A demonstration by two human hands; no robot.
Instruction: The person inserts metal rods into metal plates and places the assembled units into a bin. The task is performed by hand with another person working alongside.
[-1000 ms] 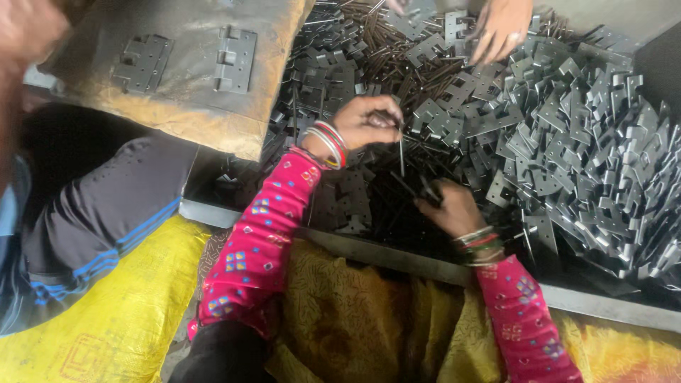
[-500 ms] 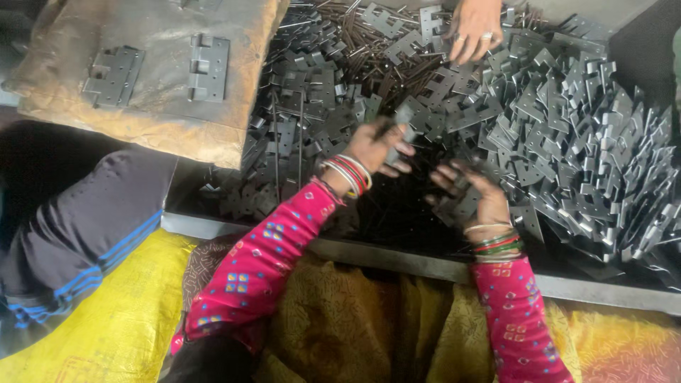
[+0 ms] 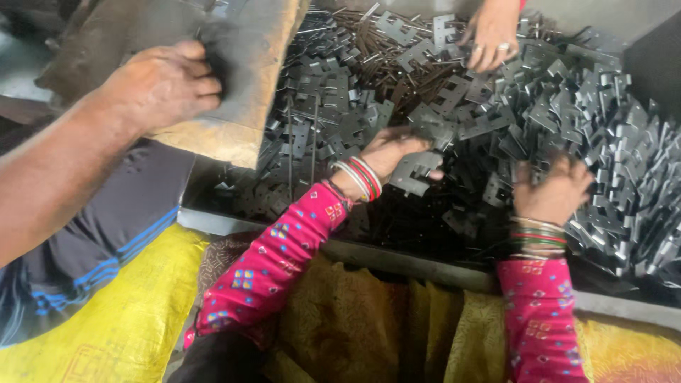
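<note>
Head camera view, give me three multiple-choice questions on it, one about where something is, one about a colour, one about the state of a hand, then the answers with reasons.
1. Where is the co-worker's ringed hand?
A. at the far edge of the pile of metal plates
B. on the yellow sack
C. on the person's sleeve

2. What colour are the person's sleeves?
A. plain white
B. pink with small patterns
C. green

3. What is the left hand doing?
A. lying flat and empty on the yellow sack
B. closed on a grey metal plate
C. holding a hammer

Answers: A, that hand rests on the plates at the top of the view; B, both forearms wear patterned pink cloth; B, the fingers curl round a notched plate, while the right hand lies spread on the pile.
</note>
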